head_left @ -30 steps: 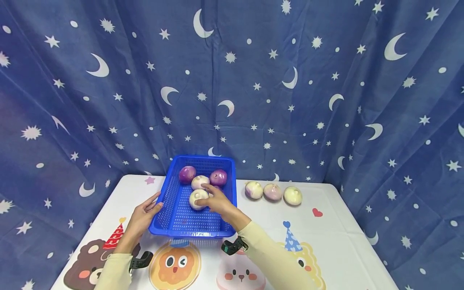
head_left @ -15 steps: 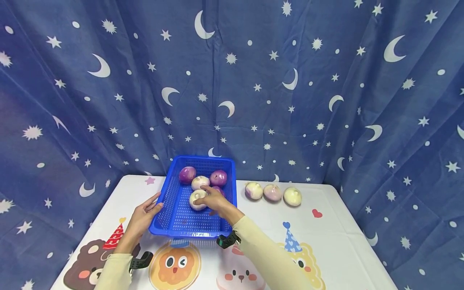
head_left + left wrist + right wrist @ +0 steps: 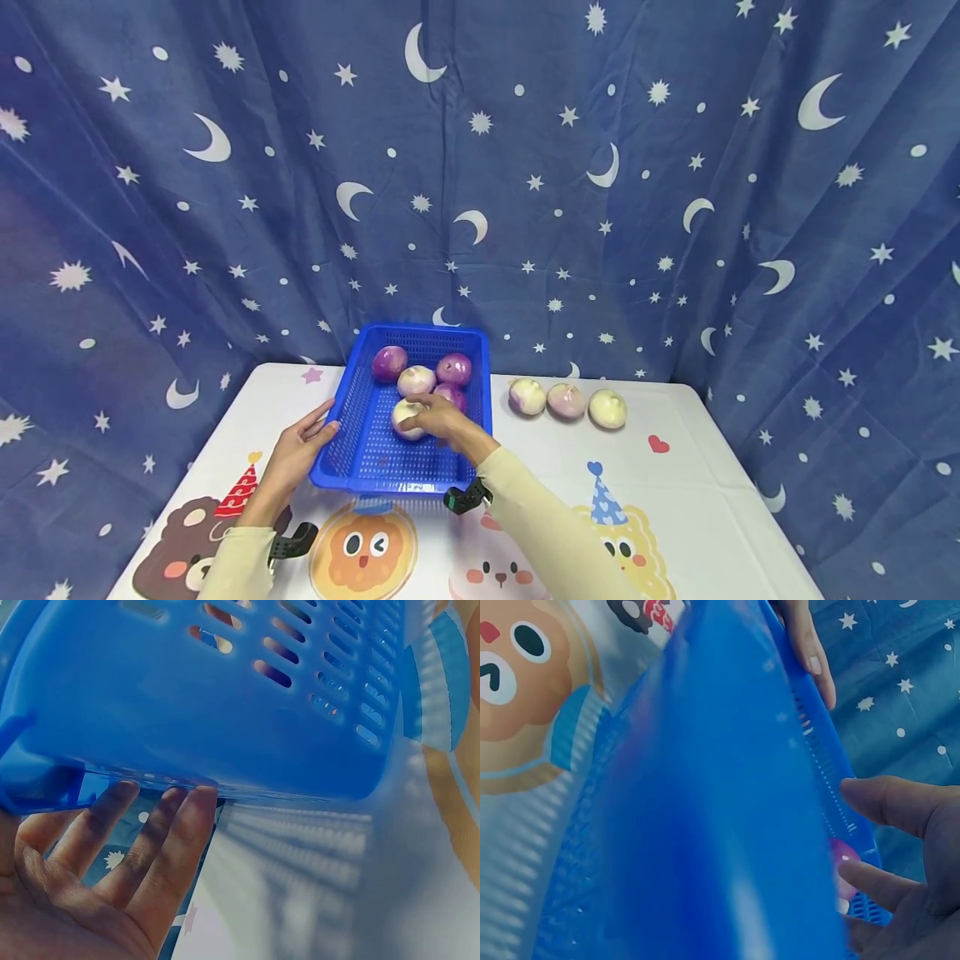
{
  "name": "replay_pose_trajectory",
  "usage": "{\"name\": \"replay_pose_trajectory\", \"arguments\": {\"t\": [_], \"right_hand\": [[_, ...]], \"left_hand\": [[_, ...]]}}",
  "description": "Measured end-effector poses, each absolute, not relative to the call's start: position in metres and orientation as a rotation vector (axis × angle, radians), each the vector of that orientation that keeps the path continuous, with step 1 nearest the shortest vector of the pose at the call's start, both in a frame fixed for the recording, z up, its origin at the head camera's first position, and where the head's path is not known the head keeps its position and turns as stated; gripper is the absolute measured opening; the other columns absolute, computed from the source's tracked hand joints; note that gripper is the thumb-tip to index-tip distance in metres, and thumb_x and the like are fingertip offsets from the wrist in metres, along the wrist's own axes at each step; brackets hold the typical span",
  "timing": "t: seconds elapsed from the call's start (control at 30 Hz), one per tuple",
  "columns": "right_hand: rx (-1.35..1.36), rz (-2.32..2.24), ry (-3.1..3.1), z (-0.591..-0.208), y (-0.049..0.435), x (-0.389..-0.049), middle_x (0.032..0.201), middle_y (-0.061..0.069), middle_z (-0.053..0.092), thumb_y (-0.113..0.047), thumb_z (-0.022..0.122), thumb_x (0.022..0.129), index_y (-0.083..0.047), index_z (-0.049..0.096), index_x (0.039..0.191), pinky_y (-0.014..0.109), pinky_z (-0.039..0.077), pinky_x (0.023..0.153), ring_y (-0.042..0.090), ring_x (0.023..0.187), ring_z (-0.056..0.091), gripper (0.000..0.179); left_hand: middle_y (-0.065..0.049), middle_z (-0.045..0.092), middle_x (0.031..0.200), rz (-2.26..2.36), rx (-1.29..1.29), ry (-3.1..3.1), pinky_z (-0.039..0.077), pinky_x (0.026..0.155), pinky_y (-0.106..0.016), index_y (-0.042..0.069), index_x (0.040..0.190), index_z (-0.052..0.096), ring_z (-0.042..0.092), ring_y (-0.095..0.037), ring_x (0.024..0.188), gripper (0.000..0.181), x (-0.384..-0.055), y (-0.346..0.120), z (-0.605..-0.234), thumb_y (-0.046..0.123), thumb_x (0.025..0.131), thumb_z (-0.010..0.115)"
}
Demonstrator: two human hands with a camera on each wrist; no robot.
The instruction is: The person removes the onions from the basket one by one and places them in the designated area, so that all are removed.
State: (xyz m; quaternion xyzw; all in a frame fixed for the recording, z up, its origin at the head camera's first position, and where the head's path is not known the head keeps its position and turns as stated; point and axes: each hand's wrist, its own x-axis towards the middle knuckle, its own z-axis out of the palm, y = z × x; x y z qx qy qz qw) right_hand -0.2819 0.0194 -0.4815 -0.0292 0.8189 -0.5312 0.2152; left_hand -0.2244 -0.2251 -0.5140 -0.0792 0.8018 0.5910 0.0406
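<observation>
A blue plastic basket [image 3: 375,486] with slotted walls stands on the table. My left hand [image 3: 294,446] holds its left side, thumb at the rim and fingers along the outer wall. In the left wrist view the fingertips [image 3: 202,796] meet this wall. Inside the basket, my right hand [image 3: 444,422] grips a whitish onion [image 3: 403,414] from above, its fingers covering the right part. Behind it lies another pale onion [image 3: 416,381]. Purple onions sit at the back left [image 3: 390,364], back right [image 3: 454,369] and beside the right hand's knuckles [image 3: 451,397].
Right of the basket, three pale onions, the left [image 3: 527,397], middle [image 3: 566,402] and right one [image 3: 607,409], stand in a row on the white cartoon-print tablecloth [image 3: 705,475]. A blue star-and-moon curtain [image 3: 525,208] hangs directly behind the table.
My right hand and forearm have shifted slightly left and toward me, and the gripped onion has moved a little nearer. More of the purple onion behind the knuckles shows. The left hand stays put.
</observation>
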Motion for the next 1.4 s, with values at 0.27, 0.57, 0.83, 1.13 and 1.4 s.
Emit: {"name": "replay_pose_trajectory", "arguments": {"t": [0.27, 0.57, 0.83, 1.13, 1.4], "right_hand": [[-0.136, -1.399, 2.306, -0.49, 0.019, -0.28, 0.129, 0.006, 0.059, -0.014, 0.079, 0.077, -0.018, 0.064, 0.128, 0.058, 0.048, 0.086, 0.025, 0.101, 0.054, 0.053], [-0.161, -1.361, 2.312, -0.496, 0.019, -0.28, 0.133, 0.009, 0.058, -0.005, 0.079, 0.074, -0.014, 0.065, 0.128, 0.057, 0.052, 0.086, 0.025, 0.108, 0.057, 0.056], [-0.196, -1.397, 2.275, -0.501, 0.018, -0.275, 0.128, 0.017, 0.058, -0.004, 0.079, 0.074, -0.014, 0.068, 0.113, 0.06, 0.054, 0.079, 0.029, 0.107, 0.059, 0.041], [-0.371, -1.308, 2.381, -0.505, 0.012, -0.275, 0.101, 0.006, 0.067, -0.002, 0.08, 0.072, -0.01, 0.066, 0.095, 0.024, 0.047, 0.066, 0.012, 0.083, 0.056, 0.028], [-0.285, -1.433, 2.284, -0.504, 0.013, -0.275, 0.103, 0.009, 0.066, -0.003, 0.079, 0.075, -0.01, 0.064, 0.111, 0.042, 0.059, 0.066, 0.016, 0.079, 0.062, 0.04]], "left_hand": [[-0.019, 0.039, 0.152, 1.813, -0.246, 2.457, 0.033, 0.115, -0.055, 0.021, 0.155, 0.031, 0.042, -0.039, 0.14, 0.064, -0.224, -0.224, -0.514, 0.041, 0.099, 0.056], [-0.019, 0.038, 0.153, 1.818, -0.257, 2.454, 0.034, 0.114, -0.055, 0.022, 0.155, 0.031, 0.042, -0.04, 0.139, 0.065, -0.224, -0.223, -0.514, 0.041, 0.099, 0.056], [-0.02, 0.039, 0.152, 1.833, -0.243, 2.465, 0.035, 0.114, -0.054, 0.02, 0.155, 0.031, 0.043, -0.039, 0.139, 0.063, -0.223, -0.222, -0.514, 0.037, 0.1, 0.056], [-0.02, 0.038, 0.153, 1.836, -0.244, 2.464, 0.034, 0.115, -0.054, 0.02, 0.155, 0.032, 0.042, -0.04, 0.139, 0.064, -0.223, -0.222, -0.513, 0.039, 0.099, 0.056], [-0.02, 0.038, 0.153, 1.824, -0.253, 2.465, 0.035, 0.114, -0.055, 0.021, 0.155, 0.031, 0.043, -0.04, 0.139, 0.066, -0.223, -0.222, -0.513, 0.042, 0.098, 0.057]]}}
